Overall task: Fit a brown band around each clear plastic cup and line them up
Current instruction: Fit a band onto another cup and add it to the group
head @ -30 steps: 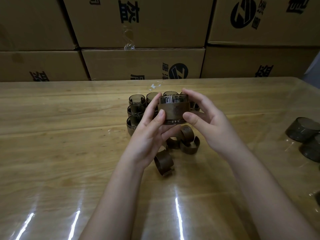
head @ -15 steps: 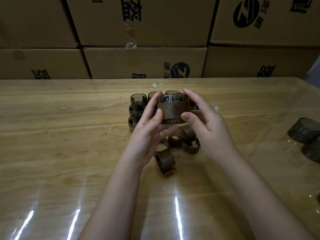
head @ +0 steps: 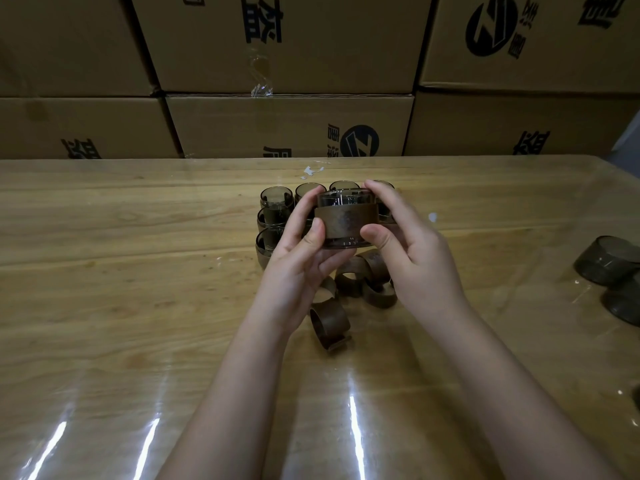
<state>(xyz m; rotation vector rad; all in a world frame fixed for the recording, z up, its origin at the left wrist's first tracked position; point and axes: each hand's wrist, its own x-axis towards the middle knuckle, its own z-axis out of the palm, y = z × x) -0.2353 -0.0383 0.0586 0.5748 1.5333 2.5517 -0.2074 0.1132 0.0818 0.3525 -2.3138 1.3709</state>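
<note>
My left hand (head: 298, 261) and right hand (head: 412, 251) grasp a cup (head: 344, 220), band (head: 344, 225) around it, above the table (head: 138, 271)

I see the left hand (head: 298, 268) and right hand (head: 412, 258) gripping one clear cup (head: 344, 199) between them above the desk (head: 138, 271), a brown band (head: 346, 225) wrapped around its middle. A cluster of cups (head: 275, 199) stands just behind it. Loose bands (head: 329, 322) lie under the hands. Dark cups (head: 606, 259) sit far right, and cartons (head: 291, 126) are stacked behind the desk.

Clear cup (head: 344, 202), upright, brown band (head: 344, 226) round its lower half, held above loose bands (head: 329, 322); more cups (head: 273, 216) clustered behind.
</note>
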